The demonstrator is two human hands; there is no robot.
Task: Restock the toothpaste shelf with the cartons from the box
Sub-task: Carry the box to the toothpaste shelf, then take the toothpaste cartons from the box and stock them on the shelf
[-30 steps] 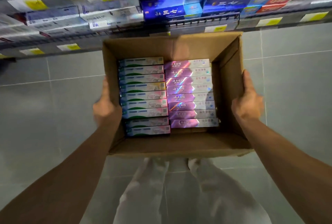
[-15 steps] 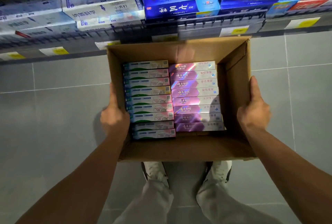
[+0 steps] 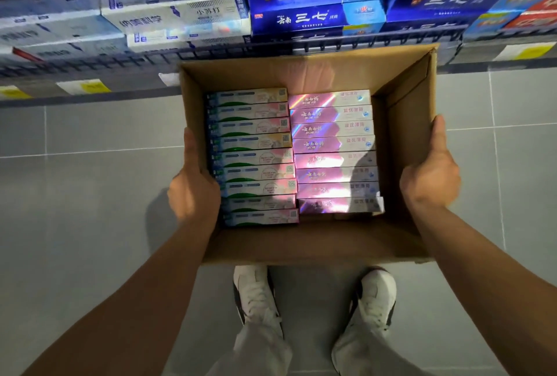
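An open cardboard box [image 3: 304, 243] hangs above the grey floor, carried between both hands. My left hand [image 3: 193, 191] grips its left wall, thumb along the rim. My right hand [image 3: 431, 179] grips the right wall the same way. Inside lie two rows of toothpaste cartons: several white-and-green ones [image 3: 253, 158] on the left and several shiny pink-purple ones [image 3: 334, 152] on the right. The toothpaste shelf [image 3: 271, 49] runs just beyond the box's far edge, stocked with white cartons [image 3: 174, 19] and dark blue cartons [image 3: 301, 16].
A lower shelf edge with yellow price tags [image 3: 87, 86] runs at the left. Grey floor tiles [image 3: 75, 194] spread on both sides of the box. My two white shoes [image 3: 256, 294] stand right below the box's near wall.
The box and both hands have come closer to the shelf and sunk lower in view. The shelf cartons now fill the top of the frame. Both hands keep the same grip.
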